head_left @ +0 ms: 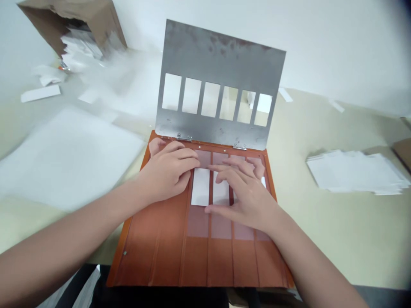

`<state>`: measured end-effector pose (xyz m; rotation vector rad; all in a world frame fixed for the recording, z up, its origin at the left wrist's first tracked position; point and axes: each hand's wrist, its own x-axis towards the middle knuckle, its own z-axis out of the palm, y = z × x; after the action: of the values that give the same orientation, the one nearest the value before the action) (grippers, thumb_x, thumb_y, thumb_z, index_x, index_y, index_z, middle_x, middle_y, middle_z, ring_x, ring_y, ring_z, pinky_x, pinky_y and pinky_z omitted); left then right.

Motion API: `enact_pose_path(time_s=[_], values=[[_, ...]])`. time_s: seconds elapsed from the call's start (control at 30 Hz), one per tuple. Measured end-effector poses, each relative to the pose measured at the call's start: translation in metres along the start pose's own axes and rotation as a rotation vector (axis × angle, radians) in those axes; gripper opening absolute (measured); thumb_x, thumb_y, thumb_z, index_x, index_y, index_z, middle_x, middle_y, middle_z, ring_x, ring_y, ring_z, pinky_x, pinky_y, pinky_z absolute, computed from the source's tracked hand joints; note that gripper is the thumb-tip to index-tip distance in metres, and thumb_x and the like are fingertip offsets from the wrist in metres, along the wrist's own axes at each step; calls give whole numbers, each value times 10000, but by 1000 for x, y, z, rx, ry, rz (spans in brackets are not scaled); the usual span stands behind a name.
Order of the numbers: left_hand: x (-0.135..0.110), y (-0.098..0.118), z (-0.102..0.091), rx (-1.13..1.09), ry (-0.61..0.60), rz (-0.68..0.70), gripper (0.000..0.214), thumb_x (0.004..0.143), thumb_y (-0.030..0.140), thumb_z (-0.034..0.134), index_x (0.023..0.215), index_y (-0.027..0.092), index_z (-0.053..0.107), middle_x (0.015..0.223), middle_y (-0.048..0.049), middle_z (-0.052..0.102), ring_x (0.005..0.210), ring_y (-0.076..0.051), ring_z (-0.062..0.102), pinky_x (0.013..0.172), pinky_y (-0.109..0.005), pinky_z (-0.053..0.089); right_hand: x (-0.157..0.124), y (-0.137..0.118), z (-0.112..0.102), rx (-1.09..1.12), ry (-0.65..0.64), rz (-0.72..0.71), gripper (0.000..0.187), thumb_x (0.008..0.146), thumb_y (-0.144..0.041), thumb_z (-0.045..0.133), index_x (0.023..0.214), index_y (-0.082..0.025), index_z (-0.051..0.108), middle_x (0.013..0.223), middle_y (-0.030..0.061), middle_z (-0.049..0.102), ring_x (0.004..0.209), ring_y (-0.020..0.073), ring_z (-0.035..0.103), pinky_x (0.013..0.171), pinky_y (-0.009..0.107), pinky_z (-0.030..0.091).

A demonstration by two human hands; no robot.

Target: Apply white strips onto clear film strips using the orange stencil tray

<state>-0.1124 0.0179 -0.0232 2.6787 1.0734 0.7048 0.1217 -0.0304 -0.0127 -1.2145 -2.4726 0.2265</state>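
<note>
An orange board [167, 256] with raised ribs lies before me, its hinged metal plate [221, 64] standing up at the back. The plate has a row of rectangular windows. Translucent strips [198, 222] lie in the board's right-hand channels, with white cards [201, 188] on them. My left hand [170, 169] rests over the upper left of the board, fingers bent together, fingertips at the top of the leftmost visible card. Whatever is under those fingers is hidden. My right hand [244, 188] is spread over the cards to the right, partly covering them, thumb near the first card's lower corner.
To the right lies a fanned stack of white cards [356, 171]. A whitish translucent sheet [64, 158] covers the table [337, 239] on the left. Behind it, an open brown box [105, 25] spills white paper pieces [80, 47]. Small white strips [285, 94] lie farther back.
</note>
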Motion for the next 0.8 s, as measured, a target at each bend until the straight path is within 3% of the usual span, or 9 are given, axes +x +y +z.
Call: enact_pose_path(time_s=[0.27,0.8], values=[[-1,1,2,58,18,38,307,840,43,456,841,213,711,1005,-21,731,945,-248,548,766,-406,390,1,-1,0,58,-33,27,415,785,-533,734,909,-261,446,1267,39,678,1221,312,540,1046,518,200],[0,2,2,110,43,77,292,838,49,470,799,204,714,946,-35,730,906,-252,547,712,-390,392,0,-1,0,22,-52,37,409,784,-550,723,893,-259,457,1273,28,672,1238,304,531,1066,515,185]])
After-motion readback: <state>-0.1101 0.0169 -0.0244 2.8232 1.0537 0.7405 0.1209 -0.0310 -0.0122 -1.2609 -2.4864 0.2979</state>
